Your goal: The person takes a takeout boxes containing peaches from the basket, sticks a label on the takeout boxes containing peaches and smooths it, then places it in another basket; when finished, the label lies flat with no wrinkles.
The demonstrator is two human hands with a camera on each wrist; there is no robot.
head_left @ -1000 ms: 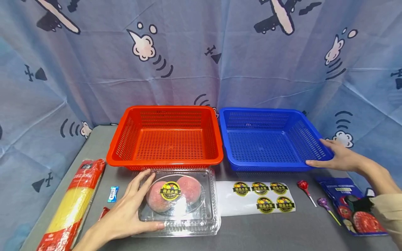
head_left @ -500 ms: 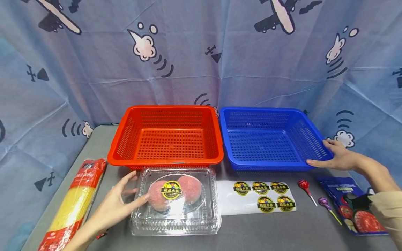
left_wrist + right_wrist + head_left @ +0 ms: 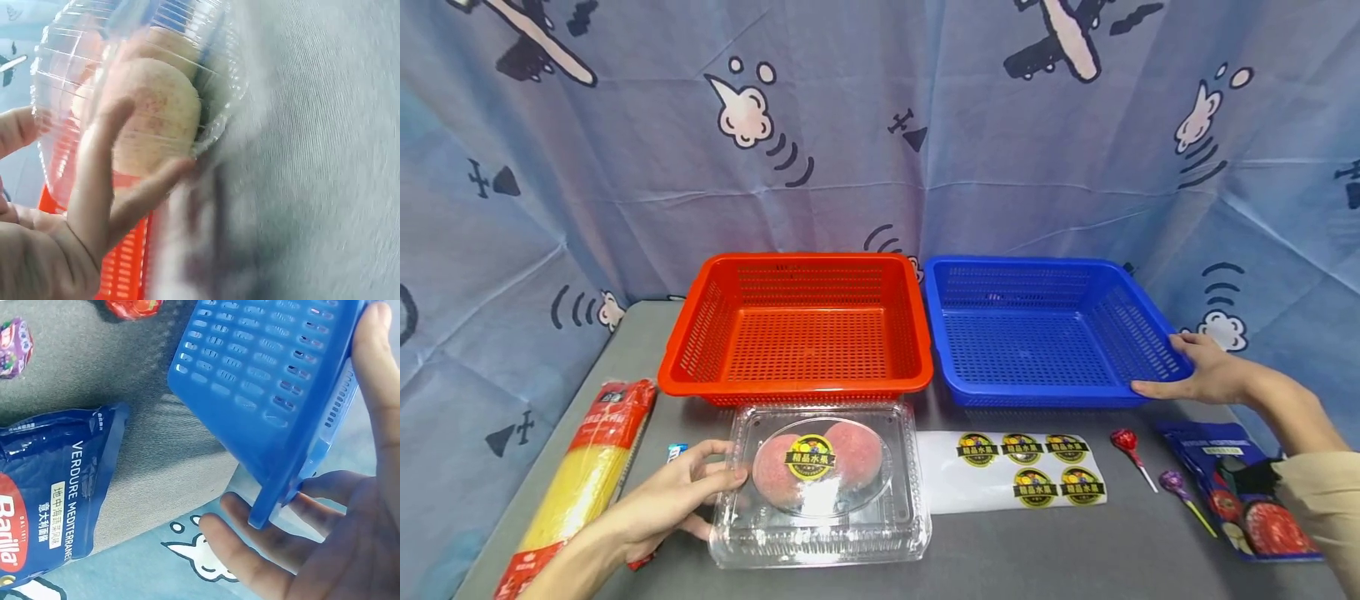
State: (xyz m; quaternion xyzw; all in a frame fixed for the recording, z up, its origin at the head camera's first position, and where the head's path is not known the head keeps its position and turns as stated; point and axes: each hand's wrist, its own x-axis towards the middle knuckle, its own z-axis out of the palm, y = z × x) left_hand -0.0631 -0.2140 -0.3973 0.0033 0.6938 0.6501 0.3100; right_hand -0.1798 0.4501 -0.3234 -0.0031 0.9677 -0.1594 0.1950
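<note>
the left hand (image 3: 673, 500) curls thumb and fingers around the left edge of the clear ribbed plastic clamshell box (image 3: 822, 483), gripping it; two round pink fruits show through its lid under a yellow-and-black sticker. the box sits on the worktop (image 3: 1037, 550) just in front of the red perforated plastic basket (image 3: 797, 329). the right hand (image 3: 1206, 375) clasps the near right corner of the blue perforated plastic basket (image 3: 1045, 333), thumb over the rim, fingers beneath. the worktop is grey and matte. on it lie a long packet of spaghetti (image 3: 580, 483), a glossy white sheet of round stickers (image 3: 1015, 471), two wrapped lollipops (image 3: 1131, 454) and a blue pasta pouch (image 3: 1247, 492). a blue cartoon-printed cloth (image 3: 880, 125) hangs behind.
</note>
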